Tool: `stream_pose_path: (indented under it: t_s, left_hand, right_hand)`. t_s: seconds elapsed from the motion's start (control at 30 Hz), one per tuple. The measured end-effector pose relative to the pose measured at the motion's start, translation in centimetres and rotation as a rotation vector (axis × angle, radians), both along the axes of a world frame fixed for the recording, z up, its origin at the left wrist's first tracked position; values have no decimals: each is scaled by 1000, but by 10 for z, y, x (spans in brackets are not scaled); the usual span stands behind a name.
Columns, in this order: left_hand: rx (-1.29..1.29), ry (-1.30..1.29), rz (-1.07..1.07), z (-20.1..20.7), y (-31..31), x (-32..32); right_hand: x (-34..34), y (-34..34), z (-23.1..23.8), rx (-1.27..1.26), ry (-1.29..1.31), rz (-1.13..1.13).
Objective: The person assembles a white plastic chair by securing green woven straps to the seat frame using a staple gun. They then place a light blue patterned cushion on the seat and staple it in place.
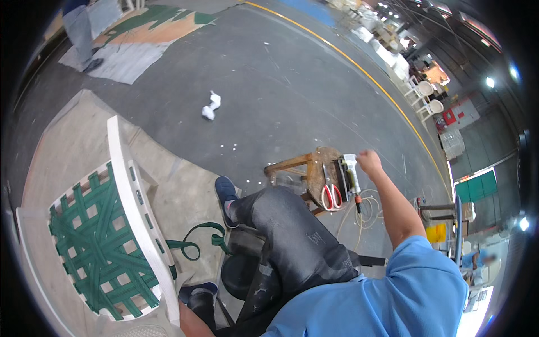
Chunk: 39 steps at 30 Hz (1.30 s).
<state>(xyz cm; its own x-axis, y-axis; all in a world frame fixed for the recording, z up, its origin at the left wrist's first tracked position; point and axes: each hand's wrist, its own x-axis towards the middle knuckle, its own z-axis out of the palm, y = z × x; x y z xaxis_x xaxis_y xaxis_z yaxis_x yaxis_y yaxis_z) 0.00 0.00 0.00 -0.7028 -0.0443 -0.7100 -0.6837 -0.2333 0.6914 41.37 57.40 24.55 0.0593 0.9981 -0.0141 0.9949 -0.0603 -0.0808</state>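
Note:
My right hand (369, 163) is closed beside a wooden stool (325, 156). Its fingertips come close to a silver and black air stapler (351, 173) on the stool's edge; whether they touch it, or hold something small, I cannot tell. Scissors with red and white handles (331, 196) lie on the same stool. On my left stands a white chair frame (120, 163) with a seat of woven green webbing (101, 241). A loose green strap (193, 230) trails from it toward my legs. My left forearm (192, 324) runs up against the frame, and that hand is hidden.
A pale air hose (368, 210) coils on the floor beside the stool. Cardboard (185, 185) lies under the chair. A crumpled white scrap (211, 106) is on the grey floor ahead. Another person (81, 33) stands far left. White chairs (429, 106) stand at the far right.

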Motion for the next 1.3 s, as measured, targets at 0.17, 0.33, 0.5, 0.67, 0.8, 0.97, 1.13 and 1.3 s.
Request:
stream_pose_path:
  t_s: [0.17, 0.33, 0.5, 0.67, 0.8, 0.97, 1.13, 1.3]
  left_hand:
    - [-42, 17, 83, 2, -29, 4]
    - [-37, -6, 139, 11, -21, 5]
    - [1, -49, 190, 4, -18, 12]
    - [1, -56, 188, 3, -16, 17]
    - [37, -76, 186, -7, -13, 19]
    - [43, -87, 195, -9, -16, 23]
    - [52, -81, 156, -8, -8, 19]
    - [48, -91, 136, -10, -15, 27]
  right_hand:
    - [50, 3, -74, -308, 178, -159]
    - [53, 6, -105, -237, 258, -31]
    - [38, 30, -91, -235, 473, -86]
    - [12, 13, -20, -88, 556, 63]
    - [-25, -8, 65, -114, 821, 246]
    - [-167, -93, 93, -420, 858, 463]
    - [-295, -231, 58, -968, 703, 763]
    - [-331, -311, 1, -1308, 517, 847]
